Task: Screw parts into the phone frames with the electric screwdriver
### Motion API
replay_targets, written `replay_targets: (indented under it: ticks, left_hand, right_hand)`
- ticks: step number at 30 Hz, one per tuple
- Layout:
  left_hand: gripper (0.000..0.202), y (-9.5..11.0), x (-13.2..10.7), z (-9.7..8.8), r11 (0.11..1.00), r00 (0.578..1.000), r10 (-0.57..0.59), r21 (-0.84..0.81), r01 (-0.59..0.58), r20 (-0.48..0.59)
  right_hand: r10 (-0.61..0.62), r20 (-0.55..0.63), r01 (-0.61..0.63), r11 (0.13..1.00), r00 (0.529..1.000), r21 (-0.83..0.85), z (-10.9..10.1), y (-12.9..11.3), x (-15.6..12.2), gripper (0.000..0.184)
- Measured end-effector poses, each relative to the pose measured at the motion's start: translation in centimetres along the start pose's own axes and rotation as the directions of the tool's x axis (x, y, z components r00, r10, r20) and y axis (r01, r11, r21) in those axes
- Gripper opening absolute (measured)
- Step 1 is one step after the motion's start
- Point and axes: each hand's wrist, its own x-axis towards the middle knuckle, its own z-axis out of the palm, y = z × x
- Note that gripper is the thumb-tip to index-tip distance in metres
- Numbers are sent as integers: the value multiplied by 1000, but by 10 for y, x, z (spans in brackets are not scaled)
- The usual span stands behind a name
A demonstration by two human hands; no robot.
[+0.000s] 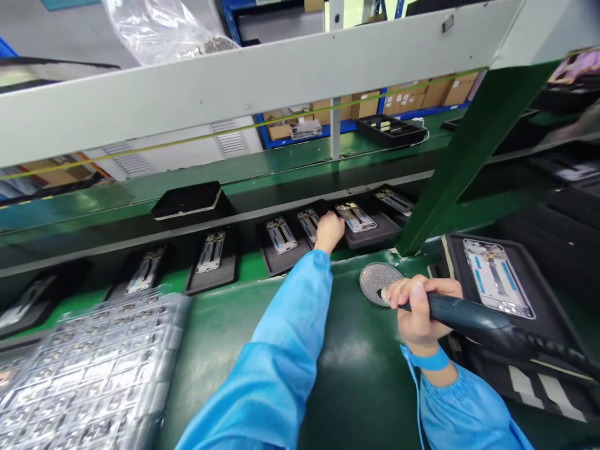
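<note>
My left hand (330, 232) reaches forward to the row of black trays. Its fingers look curled, with the tips hidden; a phone frame (308, 223) lies just left of them and another phone frame (356, 217) just right. In my right hand (422, 309) is a dark electric screwdriver (473, 322), held sideways with its cable running off to the right. The screwdriver's front end is over the edge of a round perforated metal dish (379, 279) on the green bench. Whether it touches the dish, I cannot tell.
Clear plastic component trays (98, 375) are stacked at left. Another phone frame (497, 277) lies in a black foam tray (548, 312) at right. A green post (473, 156) rises behind the dish. Beyond the row stands a black box (190, 203); a white beam (262, 75) crosses above.
</note>
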Motion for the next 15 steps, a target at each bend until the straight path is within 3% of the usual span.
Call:
replay_targets:
  ticks: [3,7,12,15]
  left_hand:
    - [42,-4,-3,17,999,998,34,11,-35,50]
    - [49,-39,-40,22,984,982,160,68,-167,96]
    - [15,-69,-69,18,934,947,306,163,-318,96]
    - [14,-75,-68,10,910,931,360,202,-363,53]
  right_hand:
    - [27,-7,-27,999,1000,-21,-4,3,0,33]
    - [44,16,-43,999,999,-25,-9,8,-2,32]
    - [35,68,-32,999,997,-40,-15,20,-11,30]
    - [27,101,-21,998,994,-54,-17,26,-12,28]
